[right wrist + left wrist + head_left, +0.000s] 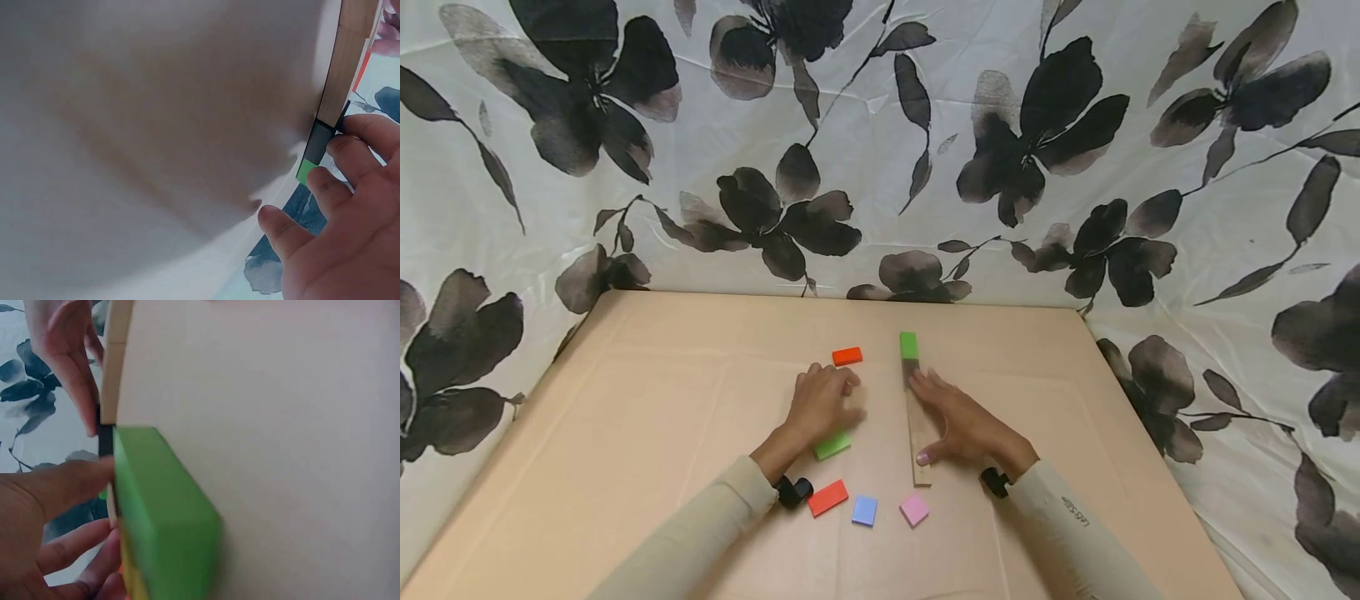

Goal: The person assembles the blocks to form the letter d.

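Beige sleeves (pixel 700 521) (dark lettering (pixel 1076 512) on the right) and black wrist cameras (pixel 793 492).

The long strip (pixel 918 429) is pale tan wood; at its far end I see a charcoal block (pixel 910 371), then a bright green block (pixel 908 344). Left of the strip lie two red blocks (pixel 828 498), a lime-green block (pixel 832 447) and a blue block (pixel 864 511); just nearer me than the strip, a pink block (pixel 914 510). My sleeves (pixel 692 529) are beige; beyond the strip, white cloth (pixel 880 150) carries black-and-grey flowers (pixel 782 225).

The left wrist view cuts off a green block (pixel 169 512).
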`<state>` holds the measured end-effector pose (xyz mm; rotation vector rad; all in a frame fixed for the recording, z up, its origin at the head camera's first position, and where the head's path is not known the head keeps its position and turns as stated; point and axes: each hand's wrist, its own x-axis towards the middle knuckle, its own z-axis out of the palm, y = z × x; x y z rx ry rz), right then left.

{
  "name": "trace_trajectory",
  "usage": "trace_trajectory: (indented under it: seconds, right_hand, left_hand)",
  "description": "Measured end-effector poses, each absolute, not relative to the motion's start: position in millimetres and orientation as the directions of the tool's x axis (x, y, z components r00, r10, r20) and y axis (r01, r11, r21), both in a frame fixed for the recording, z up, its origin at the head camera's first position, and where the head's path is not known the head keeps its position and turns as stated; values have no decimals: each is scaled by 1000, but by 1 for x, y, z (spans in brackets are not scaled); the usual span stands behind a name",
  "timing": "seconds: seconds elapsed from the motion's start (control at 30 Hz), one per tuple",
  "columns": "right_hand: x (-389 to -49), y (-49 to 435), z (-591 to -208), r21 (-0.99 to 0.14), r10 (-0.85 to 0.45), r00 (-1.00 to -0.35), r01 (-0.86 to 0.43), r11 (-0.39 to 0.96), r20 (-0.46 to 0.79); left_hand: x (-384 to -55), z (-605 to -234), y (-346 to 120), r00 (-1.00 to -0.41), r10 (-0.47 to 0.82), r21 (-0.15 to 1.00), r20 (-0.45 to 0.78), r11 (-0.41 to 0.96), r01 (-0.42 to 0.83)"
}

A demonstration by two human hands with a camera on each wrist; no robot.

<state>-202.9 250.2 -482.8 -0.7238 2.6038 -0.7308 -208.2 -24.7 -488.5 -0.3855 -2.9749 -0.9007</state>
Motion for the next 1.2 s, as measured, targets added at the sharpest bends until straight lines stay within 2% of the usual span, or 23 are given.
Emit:
trace_trajectory:
  seconds: [0.2, 0.47, 0.7, 1.2]
  right_hand:
    - [-203, 250, -482, -560, -554, -814, -379, 737, -177]
    - [-203, 252, -482, -571, -555, -812, -374, 731, -178]
    - [-203, 251, -483, -558, -560, -810, -386, 734, -176]
    - [-203, 249, -478, -548, -564, -807, -396, 737, -175]
  left_hand:
    - [-214, -485, -13, -947, 300, 517, 116, 796, 315]
    - [-227, -485, -4, -903, 422, 557, 80, 732, 392]
    - [-233, -484, 2, -888, 456, 584, 53, 707, 398]
    - [-238, -481, 5, -858, 502, 532, 106, 700, 476]
